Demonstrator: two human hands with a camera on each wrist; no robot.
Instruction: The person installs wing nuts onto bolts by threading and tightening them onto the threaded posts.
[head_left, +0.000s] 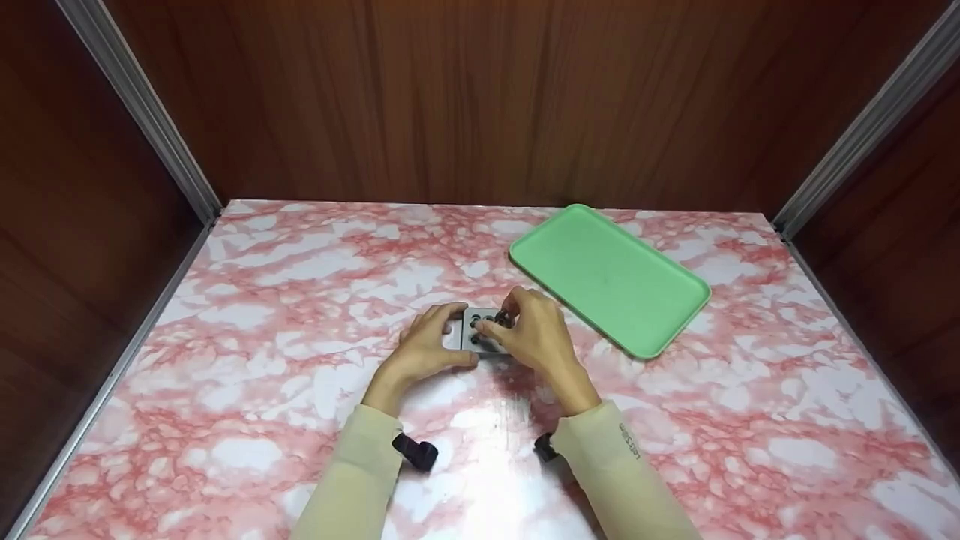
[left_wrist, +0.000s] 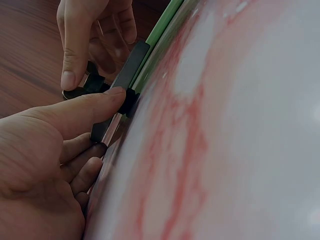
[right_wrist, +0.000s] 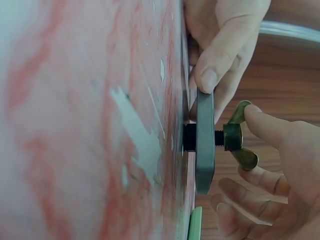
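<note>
Right wrist view: a wing nut (right_wrist: 233, 137), likely rigid and best held by its wings, is pinched by the right hand (right_wrist: 295, 165) above a probably sturdy plate (right_wrist: 205, 155), gripped at its edges by the left hand (right_wrist: 225, 50), near and left of a green tray (head_left: 611, 281).

Green tray (head_left: 611, 281) on red-white marbled tabletop (head_left: 262, 337); brown wood panel (head_left: 450, 105) behind.
</note>
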